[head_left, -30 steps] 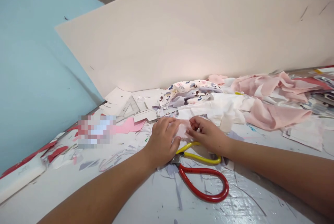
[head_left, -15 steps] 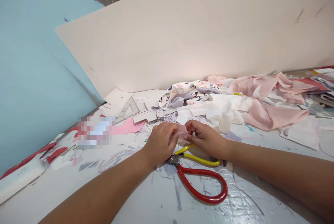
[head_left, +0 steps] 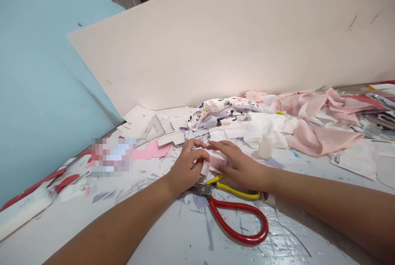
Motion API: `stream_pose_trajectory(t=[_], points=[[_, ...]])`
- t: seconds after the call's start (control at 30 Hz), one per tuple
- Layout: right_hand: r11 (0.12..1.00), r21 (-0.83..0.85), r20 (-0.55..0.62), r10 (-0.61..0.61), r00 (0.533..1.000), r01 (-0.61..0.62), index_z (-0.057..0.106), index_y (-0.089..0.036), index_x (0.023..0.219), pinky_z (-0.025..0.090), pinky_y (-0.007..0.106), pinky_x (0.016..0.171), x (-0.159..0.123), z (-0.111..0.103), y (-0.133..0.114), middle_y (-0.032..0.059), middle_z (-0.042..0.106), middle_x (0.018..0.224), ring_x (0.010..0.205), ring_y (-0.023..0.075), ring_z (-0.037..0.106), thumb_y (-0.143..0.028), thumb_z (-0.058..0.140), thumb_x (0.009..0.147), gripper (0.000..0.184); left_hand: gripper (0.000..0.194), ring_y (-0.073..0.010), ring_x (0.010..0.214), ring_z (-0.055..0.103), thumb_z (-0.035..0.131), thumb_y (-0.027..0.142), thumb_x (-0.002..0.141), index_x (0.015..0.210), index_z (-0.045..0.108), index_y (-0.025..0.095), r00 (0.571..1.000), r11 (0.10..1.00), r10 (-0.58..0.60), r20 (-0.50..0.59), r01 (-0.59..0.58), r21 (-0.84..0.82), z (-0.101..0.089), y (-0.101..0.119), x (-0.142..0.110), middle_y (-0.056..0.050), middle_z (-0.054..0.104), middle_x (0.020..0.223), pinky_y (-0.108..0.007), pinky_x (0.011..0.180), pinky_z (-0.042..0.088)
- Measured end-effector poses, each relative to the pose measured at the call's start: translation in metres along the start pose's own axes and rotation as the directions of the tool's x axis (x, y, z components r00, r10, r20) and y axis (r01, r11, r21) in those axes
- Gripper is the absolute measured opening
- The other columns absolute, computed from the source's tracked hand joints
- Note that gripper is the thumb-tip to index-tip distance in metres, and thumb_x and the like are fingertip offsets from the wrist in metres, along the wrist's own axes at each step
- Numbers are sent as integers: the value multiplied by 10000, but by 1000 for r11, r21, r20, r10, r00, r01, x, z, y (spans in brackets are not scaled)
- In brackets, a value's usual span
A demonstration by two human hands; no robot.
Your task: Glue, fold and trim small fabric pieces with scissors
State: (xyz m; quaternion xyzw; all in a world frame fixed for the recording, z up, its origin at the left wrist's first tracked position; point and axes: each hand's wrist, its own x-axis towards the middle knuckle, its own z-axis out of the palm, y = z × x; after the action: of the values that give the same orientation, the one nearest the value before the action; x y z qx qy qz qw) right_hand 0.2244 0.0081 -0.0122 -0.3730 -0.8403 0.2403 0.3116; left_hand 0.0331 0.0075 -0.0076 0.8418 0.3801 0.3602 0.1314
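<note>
Over the middle of the table, my left hand [head_left: 189,169] has its fingers curled around a small pale pink piece [head_left: 218,159], either cloth or paper, pinched by thumb and fingers. My right hand [head_left: 242,165] lies across the piece's other side, fingers stretched out and apart, fingertips close to those of the left. Just below both hands lies a pair of scissors [head_left: 212,204] with one red and one yellow handle loop. The blades point left, partly hidden beneath my left hand.
White table [head_left: 166,236] strewn with scraps. Floral cloth [head_left: 228,106], white cloth [head_left: 277,123] and pink cloth [head_left: 327,137] lie behind. A clear set square [head_left: 154,128] and pink paper [head_left: 152,150] are on the left. A pale board [head_left: 216,47] stands along the back.
My right hand's fingers have gone from pinching the pink piece to stretching out over it. My left hand has shifted slightly left, still holding the piece.
</note>
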Motion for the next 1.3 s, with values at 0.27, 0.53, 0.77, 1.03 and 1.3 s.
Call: stream_pose_trajectory(t=[0.27, 0.53, 0.77, 1.03, 1.3], points=[[920, 350, 62, 165, 984, -177, 379, -271, 1273, 474, 332, 742, 2, 3, 2, 8, 581, 913, 801, 167, 580, -190, 570, 718, 592, 210, -207, 1139, 366, 432, 82, 760, 728, 595, 210, 997, 1000, -12, 74, 12, 2, 2, 3, 0, -66, 389, 1107, -373, 948, 373], [878, 392, -14, 306, 952, -276, 519, -198, 728, 371, 235, 515, 3, 2, 1, -56, 481, 596, 543, 106, 451, -290, 574, 717, 107, 279, -166, 882, 527, 374, 358, 861, 1075, 497, 229, 975, 947, -218, 38, 220, -236, 4, -2, 0, -69, 520, 1019, -315, 800, 437], [890, 365, -71, 320, 945, -274, 447, -204, 710, 322, 208, 460, 3, 5, 5, -71, 430, 562, 499, 90, 404, -341, 553, 742, 176, 227, -85, 506, 444, 535, 404, 756, 854, 551, 201, 896, 837, -390, 213, 442, -324, 6, 0, -1, 36, 490, 630, -196, 458, 353], [967, 166, -146, 220, 965, -195, 518, -210, 688, 385, 256, 581, -2, 2, -1, -31, 551, 643, 615, 136, 500, -297, 531, 764, 116, 138, -108, 548, 497, 483, 320, 775, 749, 558, 207, 940, 922, -338, 47, 341, -183, 5, 1, 1, 26, 532, 622, -218, 520, 394], [994, -42, -147, 93, 985, -100, 562, -213, 714, 413, 277, 638, -5, -9, -10, -1, 630, 726, 702, 164, 563, -219, 510, 765, 73, 173, -147, 712, 567, 416, 336, 829, 823, 538, 214, 967, 965, -246, 68, 251, -81, 2, 2, 1, -11, 622, 769, -259, 652, 426]])
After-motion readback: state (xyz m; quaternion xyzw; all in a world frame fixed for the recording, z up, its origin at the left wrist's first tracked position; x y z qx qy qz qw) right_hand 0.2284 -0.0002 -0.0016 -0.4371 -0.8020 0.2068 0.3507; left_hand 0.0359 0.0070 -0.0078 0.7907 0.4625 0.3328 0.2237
